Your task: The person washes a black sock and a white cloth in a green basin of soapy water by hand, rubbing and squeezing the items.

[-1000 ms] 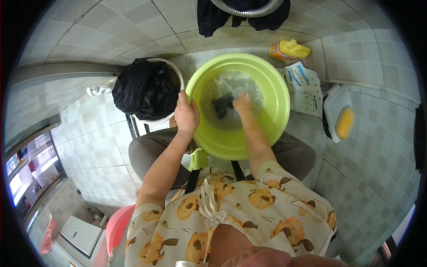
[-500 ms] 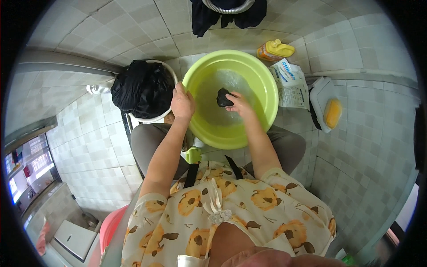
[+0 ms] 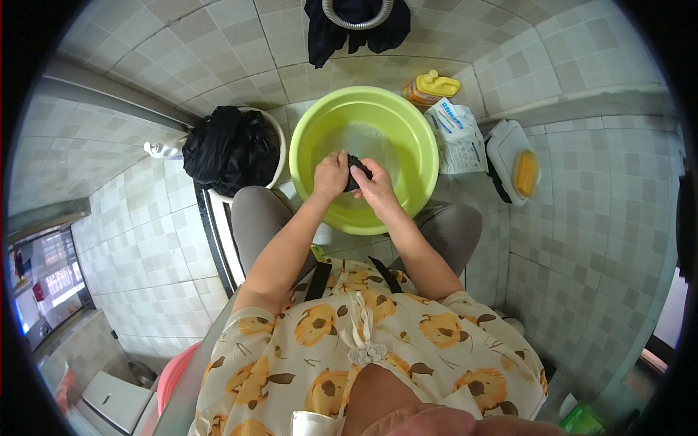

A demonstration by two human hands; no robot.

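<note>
A small bunched black cloth (image 3: 355, 173) is squeezed between my two hands, over the light green basin (image 3: 428, 163). My left hand (image 3: 331, 176) closes on its left side. From the right, my right hand (image 3: 375, 187) grips it with the fingers curled and the thumb across it. What kind of garment the cloth is cannot be made out. Cloudy water (image 3: 360, 139) lies in the basin beyond my hands. The basin stands on the floor between my knees.
Left of the basin, a white tub (image 3: 281, 149) holds a heap of black fabric (image 3: 231, 149). To the right are a yellow jug (image 3: 434, 87), a white packet (image 3: 458, 138) and a white box (image 3: 502, 149) with an orange bar (image 3: 525, 173). Dark cloth (image 3: 356, 36) hangs on the far wall.
My left hand has left the basin's rim and joined my right hand on the black cloth. The cloth has come nearer to me and slightly left.
</note>
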